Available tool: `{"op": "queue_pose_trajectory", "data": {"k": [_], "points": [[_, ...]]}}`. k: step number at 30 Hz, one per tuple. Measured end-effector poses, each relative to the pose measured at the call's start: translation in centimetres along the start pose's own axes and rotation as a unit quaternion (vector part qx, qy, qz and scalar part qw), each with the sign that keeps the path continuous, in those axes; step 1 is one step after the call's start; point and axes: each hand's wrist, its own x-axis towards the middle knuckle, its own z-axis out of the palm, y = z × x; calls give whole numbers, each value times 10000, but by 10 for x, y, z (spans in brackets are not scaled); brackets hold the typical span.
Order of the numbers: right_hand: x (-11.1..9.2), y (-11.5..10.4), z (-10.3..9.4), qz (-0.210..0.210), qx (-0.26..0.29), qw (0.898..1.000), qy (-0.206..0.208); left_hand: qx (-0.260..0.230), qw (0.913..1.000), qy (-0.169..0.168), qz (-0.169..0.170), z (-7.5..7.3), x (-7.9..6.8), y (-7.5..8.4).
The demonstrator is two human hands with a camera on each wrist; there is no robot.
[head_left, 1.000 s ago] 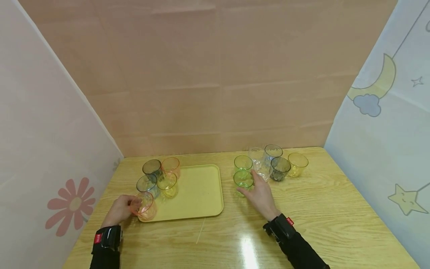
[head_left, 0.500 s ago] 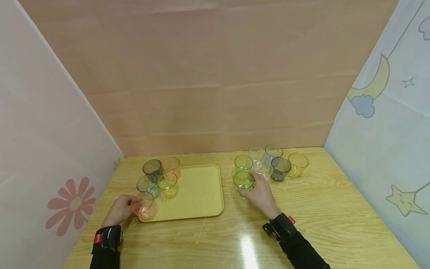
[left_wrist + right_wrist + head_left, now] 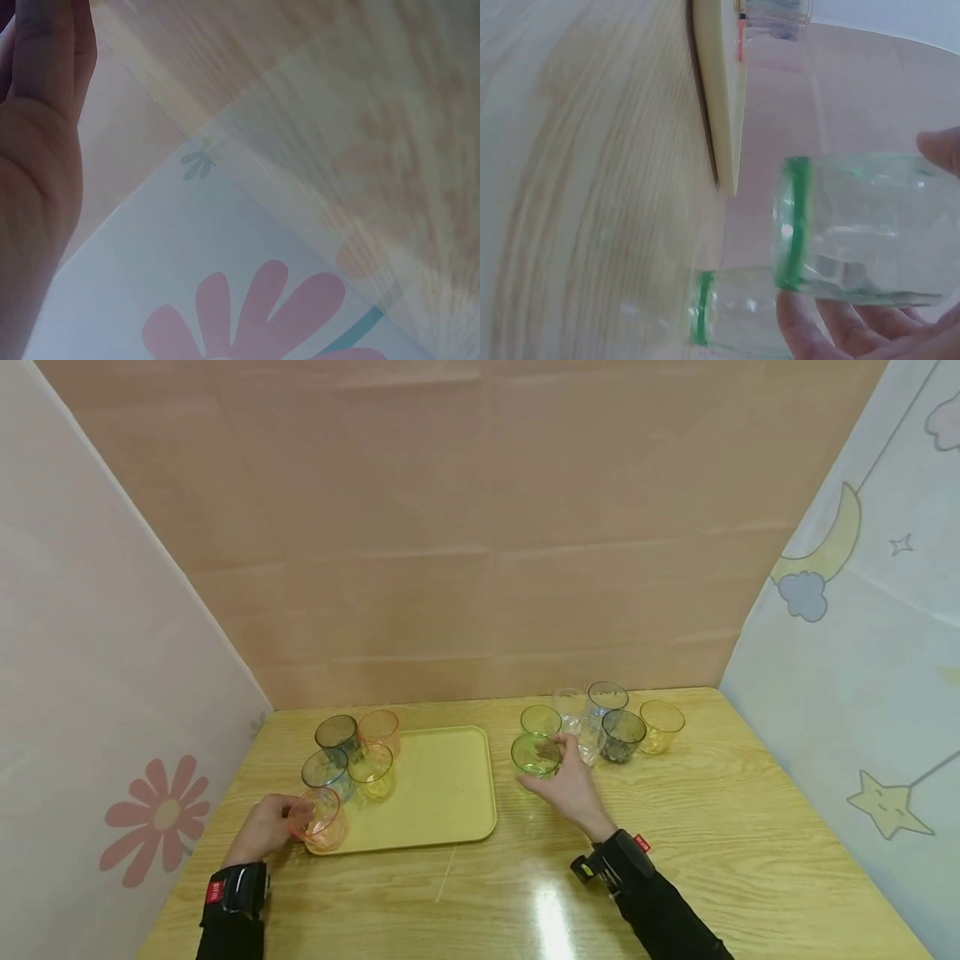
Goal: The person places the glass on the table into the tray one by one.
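Note:
My right hand (image 3: 572, 787) grips a green-tinted glass (image 3: 536, 762) between thumb and fingers. In the right wrist view this glass (image 3: 870, 232) is above the table, its mouth upward. Behind it stands a second green glass (image 3: 541, 720). My left hand (image 3: 261, 832) holds a pink-orange glass (image 3: 326, 828) by its left side, at the near left corner of a yellow tray (image 3: 450, 785). The left wrist view shows only part of the left hand (image 3: 37, 142). Also on the tray's left side are a yellow glass (image 3: 372, 770), a blue glass (image 3: 327, 770), a dark glass (image 3: 337, 732) and another orange glass (image 3: 379, 727).
Right of the green glasses stand clear glasses (image 3: 588, 743), a blue one (image 3: 607, 697), a dark grey one (image 3: 623, 737) and a yellow one (image 3: 662, 727). A brown paper backdrop (image 3: 480, 527) rises behind the wooden table (image 3: 712, 827), with patterned sheets at both sides.
The green glass in my right hand has risen off the table and shifted slightly left. My left hand stays on the pink-orange glass.

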Motion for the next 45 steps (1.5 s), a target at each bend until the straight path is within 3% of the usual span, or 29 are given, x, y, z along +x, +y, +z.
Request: {"op": "queue_pose_trajectory", "data": {"k": [6,13,20,22,27,33,45], "points": [[3,-1,6,-64,385,9992,76,48,10000,-36,-13,-1,2,1],[9,-11,22,-91,836,9964,-123,30,10000,-34,-75,-1,4,3],[12,-25,47,-396,1820,9801,-681,31,9999,-55,-84,0,5,3],[8,-38,52,-415,1912,9772,-820,9,9999,-75,-116,1,5,4],[0,-64,68,-399,1660,9795,-1068,1,9999,-113,-55,1,4,3],[7,-47,107,-527,1667,9759,-1304,-6,9999,-163,21,-1,0,-1],[-1,-63,147,-834,1233,9833,-1050,136,9996,-206,-146,-3,1,2]]}}
